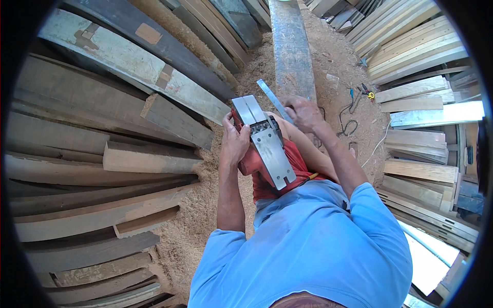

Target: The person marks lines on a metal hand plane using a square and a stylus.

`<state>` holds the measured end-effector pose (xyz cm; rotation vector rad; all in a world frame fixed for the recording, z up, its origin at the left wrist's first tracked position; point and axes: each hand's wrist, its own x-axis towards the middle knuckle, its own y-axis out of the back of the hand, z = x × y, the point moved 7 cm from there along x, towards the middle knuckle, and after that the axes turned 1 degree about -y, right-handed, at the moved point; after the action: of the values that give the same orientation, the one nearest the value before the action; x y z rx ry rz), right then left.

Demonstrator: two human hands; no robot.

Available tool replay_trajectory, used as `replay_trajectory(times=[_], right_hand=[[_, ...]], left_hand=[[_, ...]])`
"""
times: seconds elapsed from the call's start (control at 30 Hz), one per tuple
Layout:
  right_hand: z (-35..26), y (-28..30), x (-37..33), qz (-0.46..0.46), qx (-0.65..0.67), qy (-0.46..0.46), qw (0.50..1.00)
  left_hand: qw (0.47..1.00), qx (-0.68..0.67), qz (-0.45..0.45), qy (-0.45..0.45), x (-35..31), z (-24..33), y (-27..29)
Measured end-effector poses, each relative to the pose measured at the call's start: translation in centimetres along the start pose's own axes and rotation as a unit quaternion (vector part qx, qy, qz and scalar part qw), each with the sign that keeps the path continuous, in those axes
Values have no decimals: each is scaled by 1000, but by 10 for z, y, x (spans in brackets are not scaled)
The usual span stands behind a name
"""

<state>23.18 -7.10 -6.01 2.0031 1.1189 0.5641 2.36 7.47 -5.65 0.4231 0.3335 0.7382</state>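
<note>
The power planer [273, 156] lay sole-up in front of the person's body, its red housing below and its bare metal plates facing the camera. Between the plates a crosswise opening held the dark cutter section [261, 127], the one hollow in the machine that showed. The left grip [235, 141] was curled around the planer's left side, opened to the width of the body, with the thumb over the plate's edge beside that opening. The right grip [304, 114] was closed on a flat metal strip [272, 97], whose free end pointed up and to the left, beyond the planer's right edge. Whether the machine rested on the lap could not be told.

On the left, the ends of stacked boards [77, 118] came near the left grip, leaving a narrow channel of sawdust [190, 231]. Ahead, a long worn board [292, 51] ran away from the person, its near end close to the right grip. Wider floor [334, 102] opened to its right, crossed by a dark cable [350, 128] and a yellow-handled tool [370, 95], and bounded by piled timber [416, 46].
</note>
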Motion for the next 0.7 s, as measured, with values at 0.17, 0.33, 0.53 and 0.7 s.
replay_trajectory(times=[0.17,0.33,0.53,0.7], right_hand=[[89,-36,-29,-85,-101,-110,985],[110,-62,-37,-52,-105,-83,990],[126,-98,7,-64,-71,-142,985],[95,-103,33,-93,-105,-146,979]], left_hand=[[998,-60,-35,3,-5,8,-7],[997,-26,-60,-30,-8,9,-9],[994,-66,-80,-34,-2,13,-17],[989,-96,-88,75,-8,18,-10]])
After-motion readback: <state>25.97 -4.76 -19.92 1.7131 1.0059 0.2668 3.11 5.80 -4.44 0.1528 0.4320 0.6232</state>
